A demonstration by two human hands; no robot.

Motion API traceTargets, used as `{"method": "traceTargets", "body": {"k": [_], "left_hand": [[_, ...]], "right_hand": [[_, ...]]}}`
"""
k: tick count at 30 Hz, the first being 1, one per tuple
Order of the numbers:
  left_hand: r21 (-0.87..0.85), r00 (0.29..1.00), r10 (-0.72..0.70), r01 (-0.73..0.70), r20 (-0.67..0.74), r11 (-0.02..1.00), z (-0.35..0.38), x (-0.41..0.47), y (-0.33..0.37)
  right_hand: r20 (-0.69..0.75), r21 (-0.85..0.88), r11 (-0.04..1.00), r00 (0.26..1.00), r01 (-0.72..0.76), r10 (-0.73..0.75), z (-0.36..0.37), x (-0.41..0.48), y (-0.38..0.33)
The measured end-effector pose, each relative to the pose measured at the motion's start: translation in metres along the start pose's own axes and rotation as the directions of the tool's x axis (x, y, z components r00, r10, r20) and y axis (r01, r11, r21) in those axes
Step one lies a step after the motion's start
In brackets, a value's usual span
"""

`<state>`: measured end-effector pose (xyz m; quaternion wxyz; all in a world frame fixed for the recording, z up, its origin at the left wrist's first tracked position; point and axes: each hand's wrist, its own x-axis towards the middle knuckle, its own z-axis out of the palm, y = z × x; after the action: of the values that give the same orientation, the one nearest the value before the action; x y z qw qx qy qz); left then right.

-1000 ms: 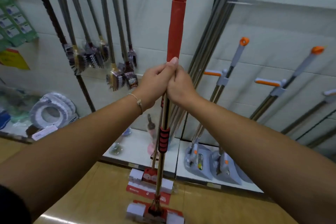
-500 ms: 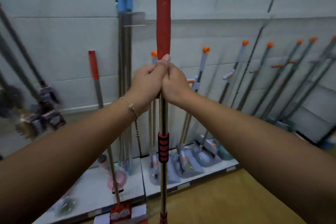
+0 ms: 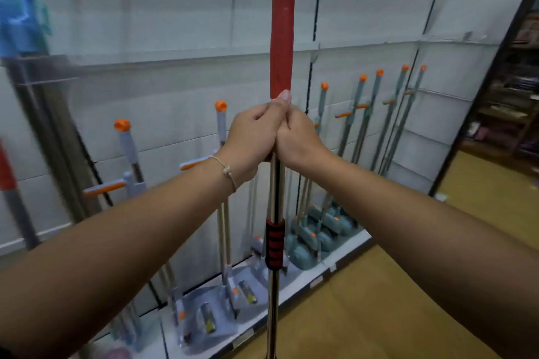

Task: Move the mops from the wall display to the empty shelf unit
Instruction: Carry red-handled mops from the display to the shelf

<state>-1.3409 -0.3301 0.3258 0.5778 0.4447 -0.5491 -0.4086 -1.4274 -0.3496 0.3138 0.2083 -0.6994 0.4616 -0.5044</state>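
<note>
I hold a mop (image 3: 281, 38) upright in front of me; it has a long red handle grip, a metal pole and a red-and-black ribbed collar lower down. My left hand (image 3: 250, 140) and my right hand (image 3: 300, 137) both grip the pole just below the red grip, side by side and touching. The mop's head is out of frame at the bottom. Behind it stands a white shelf unit (image 3: 437, 46) with grey mops (image 3: 221, 183) with orange caps leaning on its back panel.
More orange-capped mops (image 3: 361, 125) with teal heads lean at the right part of the unit on its white base shelf (image 3: 344, 259). Blue-topped poles (image 3: 20, 20) hang at far left. The wooden floor (image 3: 379, 300) lies to the right, with dark shelving (image 3: 513, 90) beyond.
The view has swung right along the wall: the hanging brushes and red mops left the frame, and the orange-capped mops and the unit's right end came in. Both hands keep the same grip.
</note>
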Motion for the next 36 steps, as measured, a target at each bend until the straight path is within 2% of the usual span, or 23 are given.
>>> {"method": "traceTargets", "body": {"k": [11,20,32,36], "left_hand": [[-0.002,0.986,-0.042,0.043,0.163,0.999,0.200,0.066,-0.018],[-0.090,0.950,0.036,-0.008,0.310,0.996,0.339,0.100,-0.020],[-0.193,0.843,0.118,-0.017,0.526,0.981,0.468,0.134,-0.023],[-0.208,0.788,0.104,0.032,0.607,0.978,0.508,0.152,-0.031]], "right_hand": [[-0.142,-0.085,0.991,0.985,-0.106,0.094,-0.162,0.047,0.126],[-0.282,-0.195,0.965,0.952,-0.176,0.117,-0.286,0.065,0.189],[-0.456,-0.281,0.909,0.876,-0.308,0.156,-0.399,0.078,0.246],[-0.514,-0.295,0.881,0.839,-0.370,0.181,-0.427,0.084,0.263]]}}
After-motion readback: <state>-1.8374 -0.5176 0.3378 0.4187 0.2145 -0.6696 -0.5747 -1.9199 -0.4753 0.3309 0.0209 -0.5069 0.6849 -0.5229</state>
